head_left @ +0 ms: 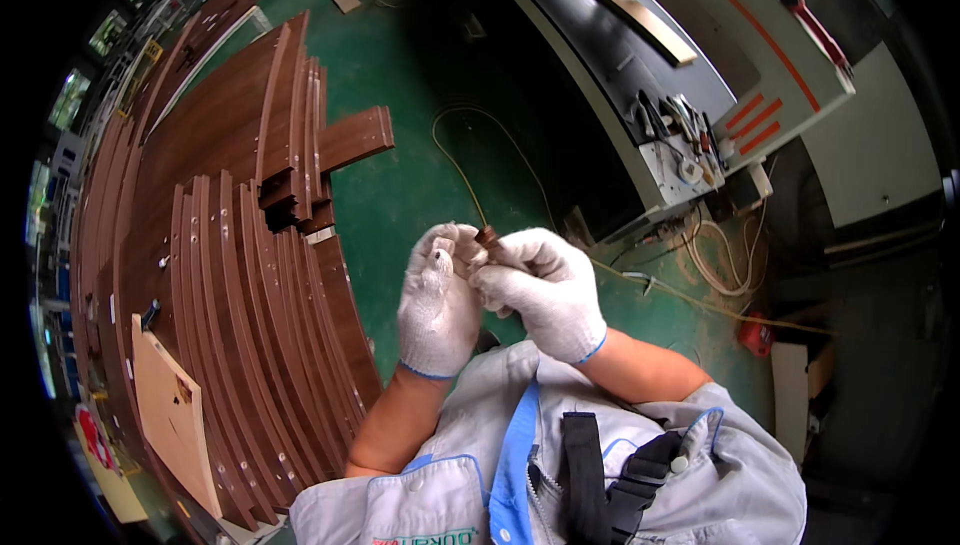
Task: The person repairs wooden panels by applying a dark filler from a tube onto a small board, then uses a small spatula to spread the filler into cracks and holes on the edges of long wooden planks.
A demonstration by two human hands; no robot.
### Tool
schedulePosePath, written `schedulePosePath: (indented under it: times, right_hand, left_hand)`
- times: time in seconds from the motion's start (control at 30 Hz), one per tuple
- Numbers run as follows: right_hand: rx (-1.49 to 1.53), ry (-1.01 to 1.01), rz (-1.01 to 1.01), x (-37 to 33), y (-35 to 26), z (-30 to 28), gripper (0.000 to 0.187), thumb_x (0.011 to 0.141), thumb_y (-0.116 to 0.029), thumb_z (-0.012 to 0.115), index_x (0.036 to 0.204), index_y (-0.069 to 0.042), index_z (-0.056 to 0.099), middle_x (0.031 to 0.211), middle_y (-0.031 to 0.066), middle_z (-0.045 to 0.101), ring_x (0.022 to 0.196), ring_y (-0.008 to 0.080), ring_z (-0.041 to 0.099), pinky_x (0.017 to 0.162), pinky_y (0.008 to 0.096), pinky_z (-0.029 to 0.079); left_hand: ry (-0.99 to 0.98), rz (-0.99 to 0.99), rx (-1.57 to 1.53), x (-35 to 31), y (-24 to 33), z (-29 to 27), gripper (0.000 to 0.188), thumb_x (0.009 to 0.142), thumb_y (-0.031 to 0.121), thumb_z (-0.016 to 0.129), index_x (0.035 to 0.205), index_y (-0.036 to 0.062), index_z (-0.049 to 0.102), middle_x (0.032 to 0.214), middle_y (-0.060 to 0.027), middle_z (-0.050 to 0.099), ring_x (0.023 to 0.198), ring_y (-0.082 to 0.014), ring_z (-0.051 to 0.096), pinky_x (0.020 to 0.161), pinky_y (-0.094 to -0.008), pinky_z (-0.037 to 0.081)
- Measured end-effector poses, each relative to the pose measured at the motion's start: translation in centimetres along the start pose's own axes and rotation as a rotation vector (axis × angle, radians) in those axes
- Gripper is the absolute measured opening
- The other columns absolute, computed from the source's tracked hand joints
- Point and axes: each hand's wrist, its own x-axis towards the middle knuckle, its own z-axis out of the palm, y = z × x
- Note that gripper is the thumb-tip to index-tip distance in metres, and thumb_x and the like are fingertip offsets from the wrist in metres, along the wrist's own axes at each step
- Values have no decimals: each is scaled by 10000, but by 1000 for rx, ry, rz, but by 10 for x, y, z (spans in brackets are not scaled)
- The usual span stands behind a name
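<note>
Both my hands wear white knit gloves with blue cuff edges and meet in front of my chest. The fingers of my right hand (545,290) are closed in a pinch on a small brown piece (486,236), whose exact kind I cannot make out. Beside it, my left hand (437,300) is turned palm up with its fingers curled in toward the same piece. A small pale bit with a dark spot (439,257) shows at the left palm or thumb; it is too small to name. The gloves hide most of what lies between the fingers.
Stacked brown wooden strips (235,325) and panels fill the left side, with a pale board (175,410) on top. At the right stands a machine bench (650,155) with hand tools (680,125). A thin yellow hose (690,307) crosses the green floor (400,185).
</note>
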Motion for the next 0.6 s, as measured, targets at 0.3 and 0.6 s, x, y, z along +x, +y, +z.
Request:
schedulePosePath:
  times: [0.3, 0.6]
  right_hand:
    - [-162, -217, 116, 41, -27, -13, 173, 952, -75, 778, 1116, -28, 746, 868, 23, 740, 691, 44, 627, 571, 205, 443]
    - [-447, -626, -3, 74, -95, -44, 242, 963, -94, 773, 1165, 40, 762, 1043, 55, 734, 944, 87, 669, 841, 257, 549]
  left_hand:
    - [255, 32, 23, 4, -1, 12, 179, 1030, 92, 670, 1208, 80, 689, 1005, -47, 744, 824, -140, 676, 738, -297, 542]
    - [204, 205, 774, 3, 24, 58, 293, 918, -63, 751, 1204, -25, 697, 1004, -21, 715, 828, -63, 639, 711, -220, 535]
